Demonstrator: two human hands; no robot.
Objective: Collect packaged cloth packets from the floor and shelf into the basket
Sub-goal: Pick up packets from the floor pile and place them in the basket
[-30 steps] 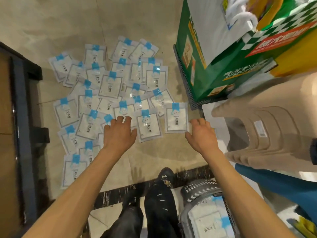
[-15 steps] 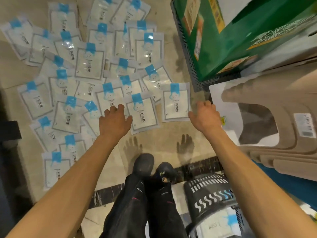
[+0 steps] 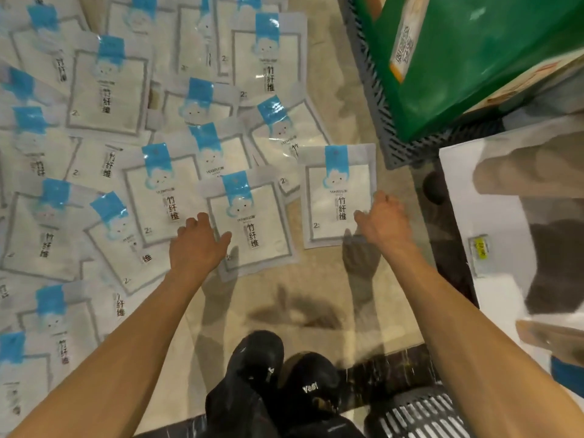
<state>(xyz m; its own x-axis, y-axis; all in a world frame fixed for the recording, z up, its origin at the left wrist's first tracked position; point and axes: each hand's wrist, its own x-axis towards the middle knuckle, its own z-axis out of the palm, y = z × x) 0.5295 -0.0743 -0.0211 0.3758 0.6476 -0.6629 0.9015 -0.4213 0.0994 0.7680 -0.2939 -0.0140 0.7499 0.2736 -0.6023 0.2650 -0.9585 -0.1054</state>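
Leaning in far closer than half a second ago, filling the whole left and upper view with the spread of packets (image 3: 107, 90), overlapping on the pale floor (image 3: 316, 295) and showing blue tabs at their tops. Crowding the upper right corner more than before with the green box (image 3: 474, 58), sitting in a grey slatted crate (image 3: 379, 105). Cutting off more of the white shelf (image 3: 493, 248) at the right edge. Showing less of the dark basket (image 3: 417, 412) than earlier, only a sliver at the bottom right, well apart from both hands. Keeping the black shoes (image 3: 262, 358) at bottom centre, just left of the basket.

Reaching forward with both bare arms as before. Resting the left hand (image 3: 197, 245) at the left border of the nearest packet (image 3: 249, 222), laying the thumb across that border and curling the fingers loosely onto the neighbouring packet; not showing clearly whether gripping or merely touching. Pinching the lower right side of the lone packet (image 3: 338, 197) with the right hand (image 3: 384, 221), laying the thumb on its face and curling the fingers round its right edge, rather than only reaching that edge as half a second ago.
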